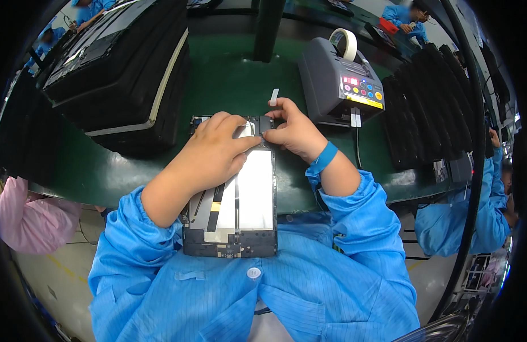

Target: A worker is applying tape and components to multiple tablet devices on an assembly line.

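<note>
1. My left hand [215, 151] lies palm down on the upper part of the panel [240, 199], fingers curled loosely and spread over it; the fingertips press near its top edge. It grips nothing that I can see.
2. My right hand [294, 132] sits just beside the left, at the panel's top right corner. Thumb and forefinger are pinched together on the corner, touching the left fingertips. A short white tape strip [274, 96] stands up from the top of this hand, stuck to a finger as far as I can tell.
3. The panel is a flat dark frame with a pale rectangular face. It runs from under both hands back toward my chest, its near end resting over the table edge against my blue smock [309, 285].
4. A blue wristband [324, 157] circles my right wrist.
5. Beyond the right hand, well apart, stands a grey tape dispenser [337, 80] with a roll [344, 43] on top, coloured buttons, and a cut strip hanging from its front slot.
6. Beyond the left hand, a stack of black trays [115, 74] sits on the green table [229, 80].
7. Right of the right hand, past the dispenser, a row of black trays stands on edge.
8. Other people in blue smocks work at the right edge and far top.
</note>
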The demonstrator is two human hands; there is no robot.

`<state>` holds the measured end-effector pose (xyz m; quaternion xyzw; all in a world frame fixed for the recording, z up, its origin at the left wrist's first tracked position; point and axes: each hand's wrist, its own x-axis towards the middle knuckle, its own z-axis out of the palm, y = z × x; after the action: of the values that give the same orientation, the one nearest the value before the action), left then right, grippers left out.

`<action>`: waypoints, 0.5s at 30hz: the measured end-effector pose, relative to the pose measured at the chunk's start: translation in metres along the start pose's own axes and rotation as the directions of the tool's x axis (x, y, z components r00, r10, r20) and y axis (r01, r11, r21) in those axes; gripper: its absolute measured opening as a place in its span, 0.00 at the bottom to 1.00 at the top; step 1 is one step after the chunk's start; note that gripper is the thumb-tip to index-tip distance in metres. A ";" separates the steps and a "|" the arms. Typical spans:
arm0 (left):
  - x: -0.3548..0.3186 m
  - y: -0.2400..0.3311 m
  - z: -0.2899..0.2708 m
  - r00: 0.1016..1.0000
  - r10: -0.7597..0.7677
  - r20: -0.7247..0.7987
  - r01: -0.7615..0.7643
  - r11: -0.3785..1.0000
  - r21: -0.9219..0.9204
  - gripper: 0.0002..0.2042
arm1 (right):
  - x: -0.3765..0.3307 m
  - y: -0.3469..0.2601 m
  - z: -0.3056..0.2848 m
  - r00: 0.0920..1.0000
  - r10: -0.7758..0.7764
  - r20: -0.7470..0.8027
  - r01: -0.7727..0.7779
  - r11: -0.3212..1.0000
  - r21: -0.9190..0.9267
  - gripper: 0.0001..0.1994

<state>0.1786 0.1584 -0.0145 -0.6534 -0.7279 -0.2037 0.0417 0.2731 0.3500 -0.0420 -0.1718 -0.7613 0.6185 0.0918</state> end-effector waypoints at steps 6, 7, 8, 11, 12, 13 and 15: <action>0.006 -0.008 -0.001 0.999 0.037 0.002 -0.037 0.999 -0.022 0.15 | 0.002 -0.006 -0.002 0.998 0.002 0.066 0.004 0.995 -0.095 0.35; 0.007 -0.009 -0.001 0.999 0.050 0.000 -0.050 0.999 0.018 0.15 | 0.000 -0.005 -0.003 0.998 0.017 0.060 -0.014 0.998 -0.059 0.33; 0.007 -0.011 -0.001 0.999 0.050 -0.003 -0.050 0.999 0.011 0.15 | -0.001 -0.004 -0.004 0.998 0.033 0.055 -0.031 0.999 -0.022 0.31; 0.007 -0.016 0.002 1.000 0.017 -0.004 -0.017 0.997 -0.069 0.15 | -0.004 -0.005 -0.016 0.992 -0.121 0.017 0.121 0.993 -0.006 0.24; 0.007 -0.017 0.005 0.999 0.014 -0.033 -0.018 0.995 -0.096 0.15 | -0.005 -0.009 -0.021 0.962 -0.273 0.005 0.270 0.947 -0.171 0.11; 0.006 -0.019 0.006 0.998 0.013 -0.059 -0.020 0.992 -0.121 0.14 | -0.006 -0.014 -0.027 0.950 -0.294 0.108 0.310 0.932 -0.186 0.08; 0.008 -0.022 0.010 0.998 -0.009 -0.064 0.000 0.990 -0.141 0.14 | -0.003 -0.026 -0.031 0.927 -0.308 0.215 0.350 0.916 -0.196 0.07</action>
<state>0.1585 0.1676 -0.0265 -0.6461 -0.7114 -0.2757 0.0187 0.2831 0.3724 -0.0100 0.0061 -0.8512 0.5141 0.1054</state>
